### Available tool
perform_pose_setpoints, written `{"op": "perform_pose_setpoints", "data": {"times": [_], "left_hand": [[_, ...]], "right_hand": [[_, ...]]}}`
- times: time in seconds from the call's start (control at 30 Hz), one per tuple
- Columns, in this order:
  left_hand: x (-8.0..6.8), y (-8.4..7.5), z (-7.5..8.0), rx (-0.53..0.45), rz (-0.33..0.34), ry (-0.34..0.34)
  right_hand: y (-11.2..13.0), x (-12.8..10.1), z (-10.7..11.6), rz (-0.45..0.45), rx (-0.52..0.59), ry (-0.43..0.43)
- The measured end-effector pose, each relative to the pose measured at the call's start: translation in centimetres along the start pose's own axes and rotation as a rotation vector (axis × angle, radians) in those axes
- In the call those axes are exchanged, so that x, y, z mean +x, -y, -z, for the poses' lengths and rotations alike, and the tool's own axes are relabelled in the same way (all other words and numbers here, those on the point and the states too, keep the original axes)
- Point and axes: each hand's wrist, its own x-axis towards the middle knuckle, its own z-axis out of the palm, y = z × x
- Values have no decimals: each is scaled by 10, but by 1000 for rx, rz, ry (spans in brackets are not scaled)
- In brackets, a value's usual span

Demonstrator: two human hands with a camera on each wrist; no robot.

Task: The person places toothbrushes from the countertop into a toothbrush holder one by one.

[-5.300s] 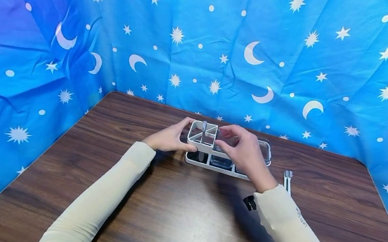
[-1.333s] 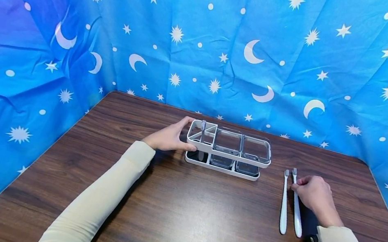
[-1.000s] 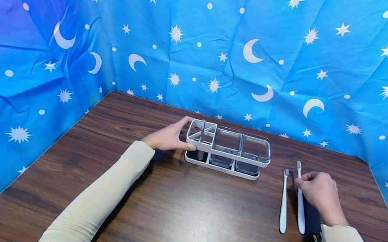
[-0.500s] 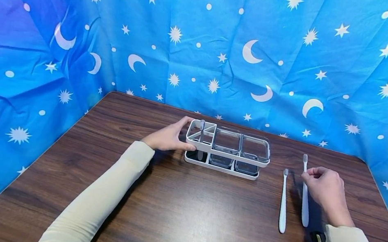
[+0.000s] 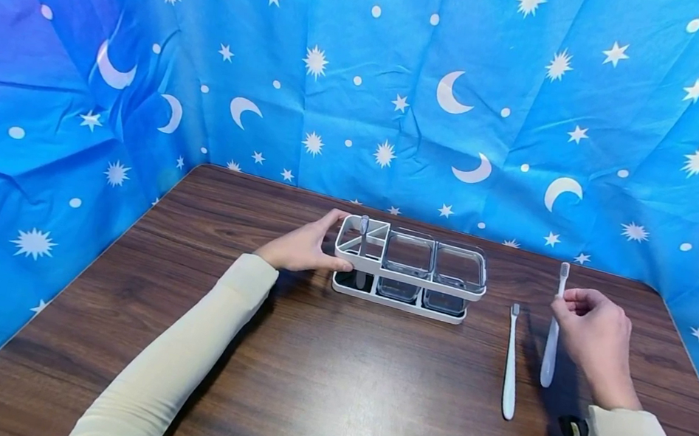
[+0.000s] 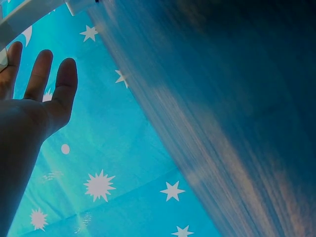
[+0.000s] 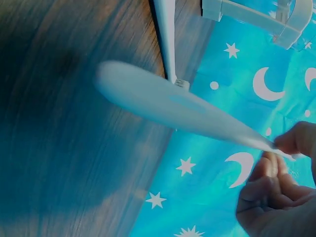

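While my left hand (image 5: 303, 247) rests against the left end of the white rack (image 5: 408, 280), fingers straight along its rim and not curled around anything, my right hand (image 5: 595, 331) pinches a white toothbrush (image 5: 552, 328) near its neck between thumb and fingertips. I have that toothbrush lifted off the table (image 5: 326, 386), nearly upright, bristle head at the top and handle end hanging just above the wood. From the right wrist view the handle (image 7: 173, 106) runs across the picture, blurred, with my fingertips (image 7: 296, 139) closed on its thin end. A second toothbrush (image 5: 510, 363) lies flat on the table just beside the held one, to its left, head pointing toward the rack; the two are apart. I see the rack standing near the back of the table, well apart from my right hand, holding two clear cups (image 5: 410, 255) side by side and a divided section at its left end where another toothbrush (image 5: 363, 229) stands upright. Blue cloth (image 5: 408, 85) with stars and moons hangs behind and to both sides
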Motion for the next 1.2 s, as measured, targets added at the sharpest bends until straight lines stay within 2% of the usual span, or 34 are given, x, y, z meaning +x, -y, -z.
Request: {"op": "perform_pose_setpoints", "data": {"times": [0.27, 0.4, 0.87, 1.2], "left_hand": [[1, 1, -1, -2, -6, 5], [1, 1, 0, -3, -3, 10], [3, 1, 1, 1, -13, 5], [2, 2, 0, -6, -14, 4]], "right_hand": [[11, 0, 3, 71, 122, -216], [18, 2, 7, 125, 190, -275], [44, 3, 17, 285, 336, -322], [75, 2, 27, 387, 448, -305]]}}
